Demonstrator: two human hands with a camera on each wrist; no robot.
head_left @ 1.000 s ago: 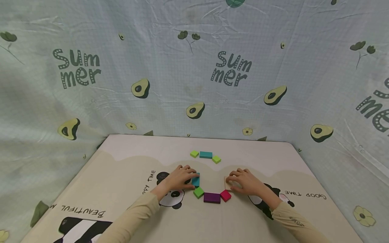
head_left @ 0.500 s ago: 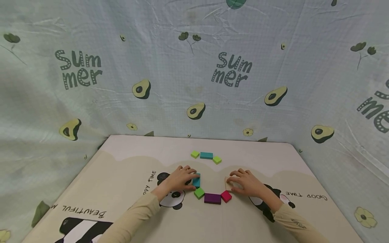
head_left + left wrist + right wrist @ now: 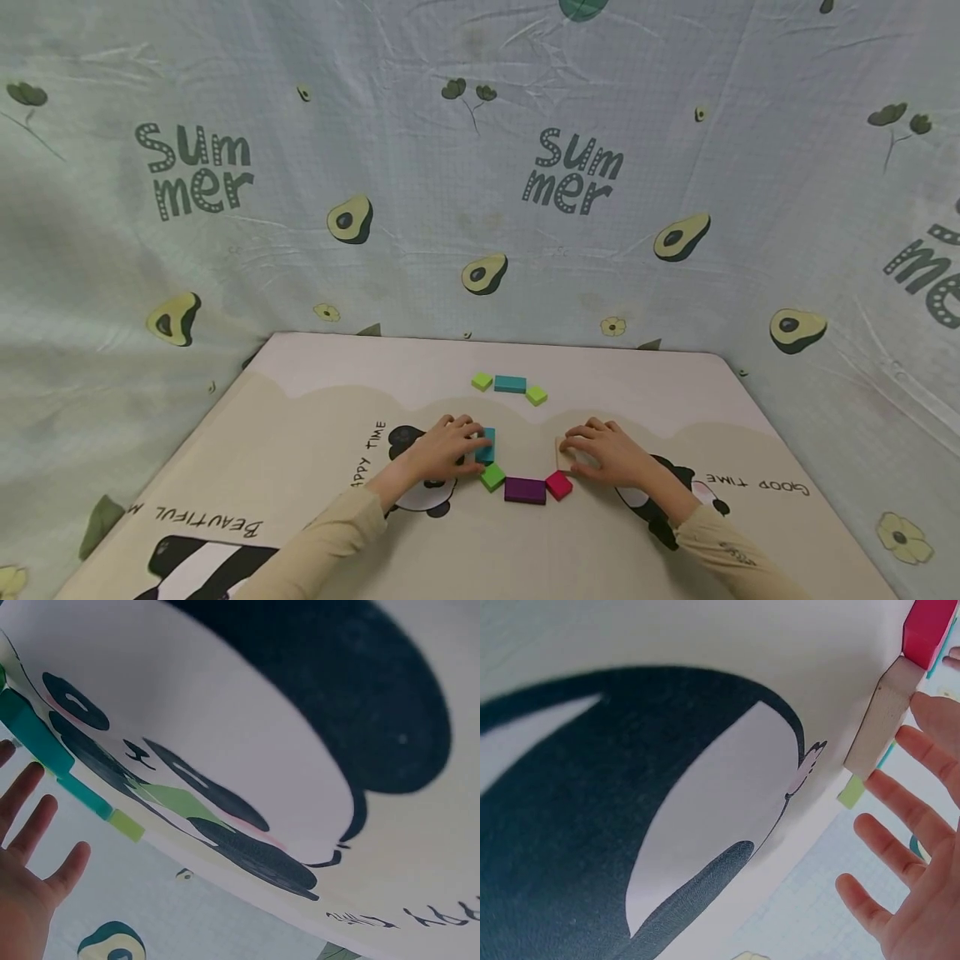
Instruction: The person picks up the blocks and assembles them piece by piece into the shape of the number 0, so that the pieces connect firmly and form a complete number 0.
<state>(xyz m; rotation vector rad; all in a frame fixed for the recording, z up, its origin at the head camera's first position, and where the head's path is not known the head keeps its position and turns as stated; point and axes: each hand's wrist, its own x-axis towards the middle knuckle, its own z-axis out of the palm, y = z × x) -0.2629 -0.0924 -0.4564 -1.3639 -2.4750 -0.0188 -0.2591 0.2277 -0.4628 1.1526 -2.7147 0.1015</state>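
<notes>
My left hand [image 3: 441,450] lies beside an upright-lying teal block [image 3: 486,445], its fingertips over the block's left edge; in the left wrist view the fingers [image 3: 26,787] are spread and fairly straight, with the thumb out of sight. Across the gap, my right hand [image 3: 609,454] rests its fingertips on a plain wooden block [image 3: 562,455]. In the right wrist view, thumb and two fingers [image 3: 919,802] touch that wooden block along its top edge. A green block [image 3: 492,477], a purple block [image 3: 525,491] and a red block [image 3: 558,485] form the near side between the hands.
Farther back, another teal block [image 3: 510,384] sits between two lime blocks, one left [image 3: 482,381] and one right [image 3: 536,395]. All lie on a panda-print tabletop [image 3: 480,558]. A printed curtain [image 3: 420,167] hangs behind and around it.
My left hand has shifted slightly down, and more of the teal block's far end shows. The right hand and the blocks stay where they were.
</notes>
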